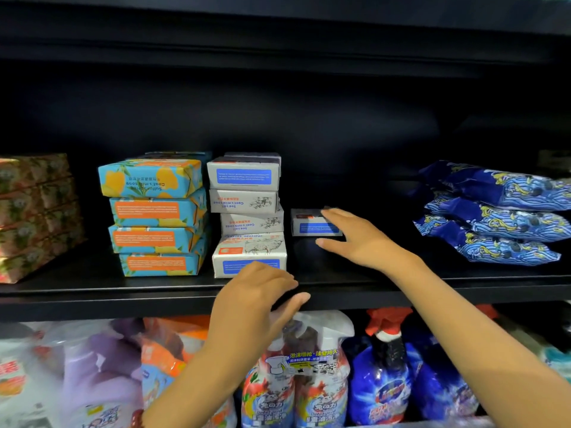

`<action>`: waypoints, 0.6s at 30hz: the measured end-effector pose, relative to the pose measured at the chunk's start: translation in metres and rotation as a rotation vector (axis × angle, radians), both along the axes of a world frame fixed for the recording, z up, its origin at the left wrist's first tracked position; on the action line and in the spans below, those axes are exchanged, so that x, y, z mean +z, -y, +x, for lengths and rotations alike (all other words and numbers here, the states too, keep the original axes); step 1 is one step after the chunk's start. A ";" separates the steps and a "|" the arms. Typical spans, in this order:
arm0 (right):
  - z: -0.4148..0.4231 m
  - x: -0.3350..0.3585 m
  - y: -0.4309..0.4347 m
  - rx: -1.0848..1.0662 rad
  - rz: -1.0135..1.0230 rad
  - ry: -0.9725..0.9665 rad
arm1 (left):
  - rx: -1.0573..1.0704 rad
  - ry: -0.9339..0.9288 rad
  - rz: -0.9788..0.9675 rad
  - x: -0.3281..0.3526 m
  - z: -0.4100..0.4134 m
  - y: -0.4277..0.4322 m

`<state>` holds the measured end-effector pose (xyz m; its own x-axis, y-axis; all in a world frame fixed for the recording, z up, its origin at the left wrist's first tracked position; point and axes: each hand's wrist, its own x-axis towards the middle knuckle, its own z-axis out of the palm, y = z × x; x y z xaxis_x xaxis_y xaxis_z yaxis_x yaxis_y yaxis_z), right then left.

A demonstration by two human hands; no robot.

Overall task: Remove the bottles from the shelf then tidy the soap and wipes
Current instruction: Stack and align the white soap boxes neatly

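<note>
Tidying soap: my right hand, fingers spread, nears the stray soap box right of the white soap stack, my left hand slack, empty; grip it next.

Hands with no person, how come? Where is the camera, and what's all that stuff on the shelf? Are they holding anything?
The camera sits on the person's head, so you see only their arms. It is the only picture. On the black shelf stand a blue-and-orange soap stack, a white soap stack and, beside it, one small soap box. Blue packs are piled at the right; spray bottles stand on the shelf below. The right hand reaches to the small box, fingers straight, not gripping it. The left hand hovers at the shelf's edge, holding nothing.
</note>
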<state>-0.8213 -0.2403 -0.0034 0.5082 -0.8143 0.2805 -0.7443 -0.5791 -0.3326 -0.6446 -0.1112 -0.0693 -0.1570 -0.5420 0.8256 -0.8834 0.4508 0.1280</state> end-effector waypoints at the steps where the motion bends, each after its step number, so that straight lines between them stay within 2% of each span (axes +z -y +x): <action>1: 0.003 -0.001 0.003 -0.009 -0.007 -0.021 | -0.007 -0.014 0.004 0.000 0.000 0.000; 6: 0.002 -0.008 -0.005 -0.065 -0.186 0.000 | -0.035 -0.056 0.047 0.004 0.001 -0.002; 10: -0.012 -0.011 -0.030 0.022 -0.309 0.085 | -0.031 -0.061 0.035 0.003 0.000 -0.002; 15: -0.018 0.000 -0.049 0.048 -0.238 0.239 | -0.032 -0.079 0.053 0.002 0.001 -0.001; 18: -0.016 0.000 -0.049 -0.013 -0.085 0.072 | -0.035 -0.094 0.097 0.005 0.001 -0.004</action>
